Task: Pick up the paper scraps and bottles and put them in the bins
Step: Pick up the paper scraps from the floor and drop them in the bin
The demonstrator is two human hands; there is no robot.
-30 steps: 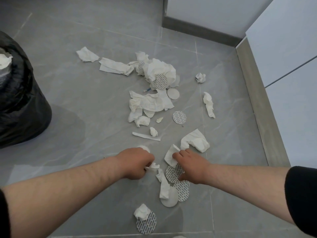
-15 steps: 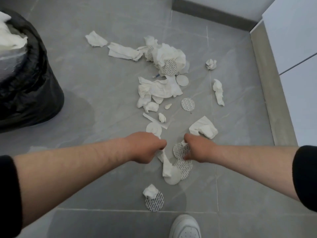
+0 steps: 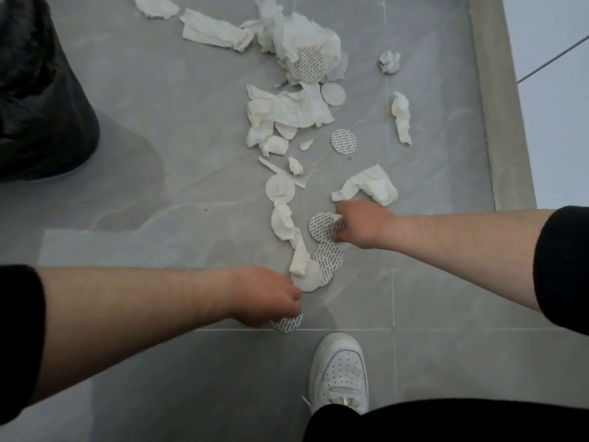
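At 6 o'clock on floor [image 3: 153, 100], left hand [image 3: 271, 298] grip curls round striped disc [image 3: 287, 324]; right hand [image 3: 360, 224] grip pinches second disc [image 3: 323, 227] at centre. Paper scraps [image 3: 287, 111] (majority, toward 12 o'clock) lie uncollected; bin [image 3: 38, 106] at 10 o'clock. Est. progress: early.

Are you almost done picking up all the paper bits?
Not yet. The black bin bag hides its inside, so nothing shows as finished. The left hand grips a patterned disc near the white shoe; the right hand pinches another disc. Left to do: many tissue scraps and more discs across the floor. No bottles show.
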